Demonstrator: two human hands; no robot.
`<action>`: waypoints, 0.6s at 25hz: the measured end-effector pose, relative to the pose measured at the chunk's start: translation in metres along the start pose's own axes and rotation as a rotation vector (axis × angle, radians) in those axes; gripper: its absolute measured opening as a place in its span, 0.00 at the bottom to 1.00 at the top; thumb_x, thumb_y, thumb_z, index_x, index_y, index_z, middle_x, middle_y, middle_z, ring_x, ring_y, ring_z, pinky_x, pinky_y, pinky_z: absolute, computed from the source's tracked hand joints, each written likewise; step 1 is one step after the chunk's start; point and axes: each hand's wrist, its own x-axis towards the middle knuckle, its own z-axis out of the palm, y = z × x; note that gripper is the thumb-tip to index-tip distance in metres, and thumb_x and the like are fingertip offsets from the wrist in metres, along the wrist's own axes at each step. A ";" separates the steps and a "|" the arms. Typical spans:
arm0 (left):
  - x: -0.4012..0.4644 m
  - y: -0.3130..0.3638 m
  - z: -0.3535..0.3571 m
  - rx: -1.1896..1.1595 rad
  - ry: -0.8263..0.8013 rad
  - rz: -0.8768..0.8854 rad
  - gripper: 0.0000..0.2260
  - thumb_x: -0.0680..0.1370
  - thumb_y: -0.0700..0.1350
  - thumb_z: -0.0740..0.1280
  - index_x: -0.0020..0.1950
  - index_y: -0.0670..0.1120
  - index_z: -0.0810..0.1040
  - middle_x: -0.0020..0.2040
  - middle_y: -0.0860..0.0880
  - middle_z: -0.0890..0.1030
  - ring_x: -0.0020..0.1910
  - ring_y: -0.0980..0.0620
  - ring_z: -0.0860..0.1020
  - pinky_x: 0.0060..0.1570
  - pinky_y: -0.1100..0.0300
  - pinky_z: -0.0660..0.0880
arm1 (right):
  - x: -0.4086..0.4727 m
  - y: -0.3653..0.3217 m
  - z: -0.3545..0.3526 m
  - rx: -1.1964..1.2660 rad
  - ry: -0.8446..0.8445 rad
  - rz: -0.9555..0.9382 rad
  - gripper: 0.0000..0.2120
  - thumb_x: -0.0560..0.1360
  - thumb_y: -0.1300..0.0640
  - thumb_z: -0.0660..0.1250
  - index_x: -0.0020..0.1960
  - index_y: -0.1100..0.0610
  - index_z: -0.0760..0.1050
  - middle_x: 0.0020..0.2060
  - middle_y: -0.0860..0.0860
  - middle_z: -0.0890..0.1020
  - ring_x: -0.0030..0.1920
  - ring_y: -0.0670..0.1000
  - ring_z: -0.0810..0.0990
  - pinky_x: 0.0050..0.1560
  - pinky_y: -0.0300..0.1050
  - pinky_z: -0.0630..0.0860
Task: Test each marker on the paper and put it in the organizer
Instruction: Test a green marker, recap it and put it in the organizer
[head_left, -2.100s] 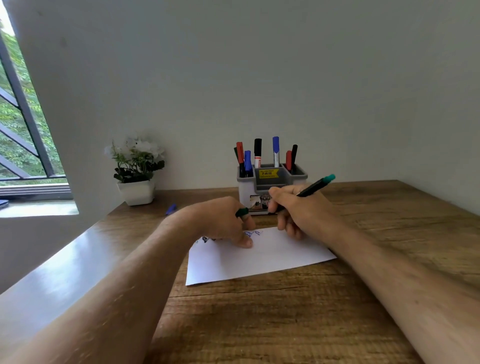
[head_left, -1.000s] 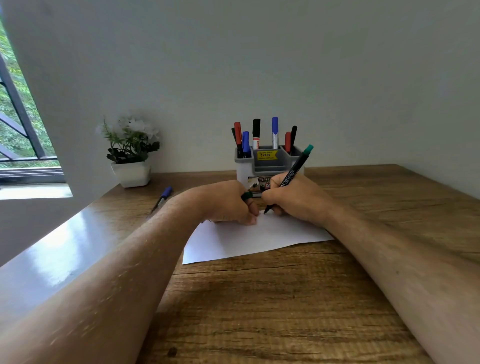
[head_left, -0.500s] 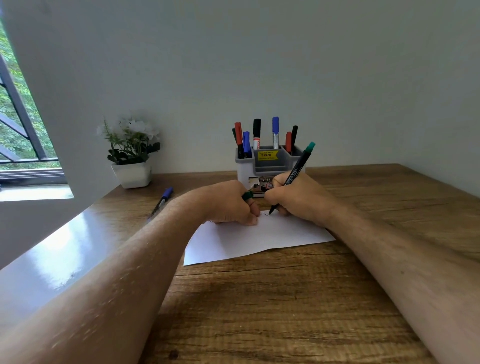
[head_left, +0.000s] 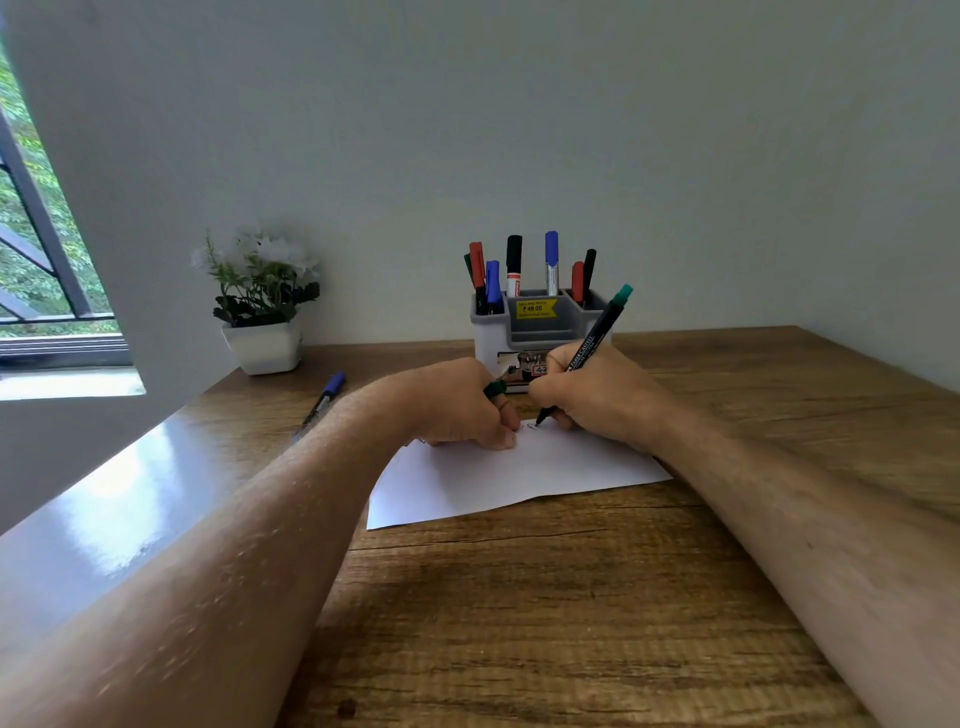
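Observation:
A white sheet of paper (head_left: 514, 480) lies on the wooden desk. My right hand (head_left: 592, 397) grips a black marker with a green end (head_left: 597, 332), its tip touching the paper's far edge beside small scribbles. My left hand (head_left: 457, 405) rests on the paper as a fist, with the green cap (head_left: 495, 387) sticking out between its fingers. Behind both hands stands the grey organizer (head_left: 540, 332), holding several red, blue, black and green markers upright. A blue pen (head_left: 322, 400) lies loose on the desk to the left.
A white pot with a small flowering plant (head_left: 262, 306) stands at the back left against the wall. A window opening and its glossy sill run along the left. The wall closes off the desk's far side and right.
The view tilted down and came closer since two seconds ago. My right hand lowered the marker from a raised slant until its tip met the paper, then made small strokes. The left hand stayed put.

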 end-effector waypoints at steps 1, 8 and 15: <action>0.000 0.000 0.000 0.001 0.001 0.003 0.10 0.76 0.46 0.70 0.57 0.46 0.81 0.56 0.44 0.81 0.55 0.46 0.78 0.59 0.52 0.75 | 0.000 0.000 0.000 -0.001 -0.009 -0.005 0.13 0.71 0.57 0.70 0.30 0.55 0.71 0.25 0.51 0.75 0.29 0.49 0.75 0.38 0.49 0.75; 0.000 0.000 -0.001 0.003 -0.016 0.004 0.10 0.75 0.46 0.71 0.56 0.46 0.81 0.55 0.44 0.81 0.54 0.46 0.78 0.59 0.50 0.76 | 0.000 -0.003 0.000 -0.057 0.046 0.003 0.13 0.71 0.58 0.70 0.31 0.56 0.70 0.26 0.51 0.73 0.30 0.48 0.73 0.36 0.46 0.73; -0.012 0.006 -0.004 -0.038 0.022 0.066 0.08 0.77 0.43 0.68 0.55 0.47 0.77 0.47 0.46 0.78 0.41 0.51 0.75 0.40 0.58 0.74 | -0.001 0.002 -0.003 -0.017 0.103 0.024 0.11 0.72 0.56 0.69 0.33 0.56 0.71 0.28 0.51 0.74 0.31 0.48 0.73 0.36 0.45 0.72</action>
